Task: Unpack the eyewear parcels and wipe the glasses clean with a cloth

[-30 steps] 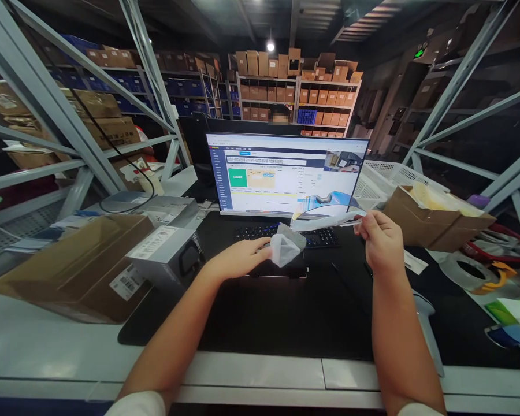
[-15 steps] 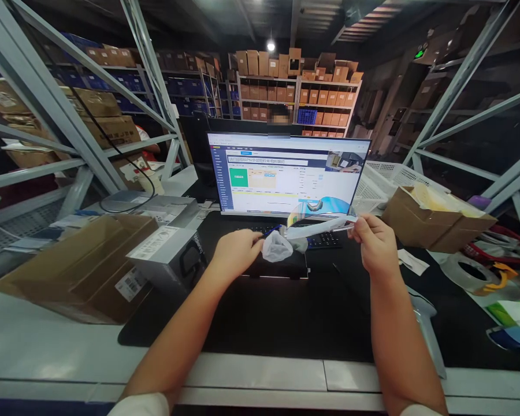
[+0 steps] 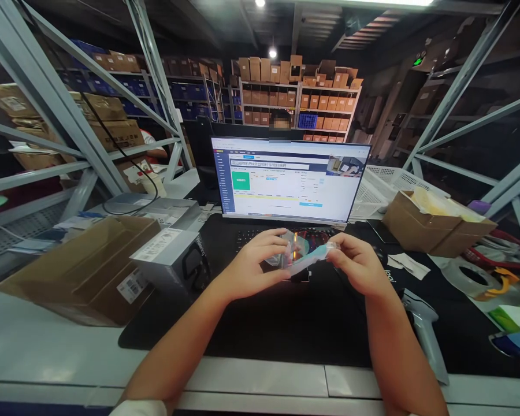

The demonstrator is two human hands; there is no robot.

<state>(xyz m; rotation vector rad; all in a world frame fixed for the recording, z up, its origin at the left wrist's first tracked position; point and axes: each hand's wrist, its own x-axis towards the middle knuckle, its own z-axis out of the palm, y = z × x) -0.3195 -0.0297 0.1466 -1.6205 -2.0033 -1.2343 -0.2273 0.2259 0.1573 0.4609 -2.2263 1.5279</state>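
Above the desk mat, in front of the keyboard, I hold a clear plastic bag (image 3: 304,260) with shiny orange glints and a greenish patch; its contents are hard to make out. My left hand (image 3: 255,260) wraps round the bag's left side, thumb below and fingers above. My right hand (image 3: 357,260) pinches the bag's right end between thumb and fingers. The keyboard (image 3: 248,237) lies behind, partly hidden by my hands and the bag. A grey product box (image 3: 171,260) stands left of my left hand. To the right of my right forearm rests a handheld scanner (image 3: 425,329).
A lit monitor (image 3: 277,185) stands behind the keyboard. At left is an open cardboard box (image 3: 86,277); at right, another cardboard box (image 3: 435,222), crumpled paper (image 3: 409,264) and a roll of tape (image 3: 465,277). Metal frame bars rise on both sides.
My hands have come closer together, with the right moving left and slightly down. The bag has turned and bunched between them. My left hand has closed round its left side.
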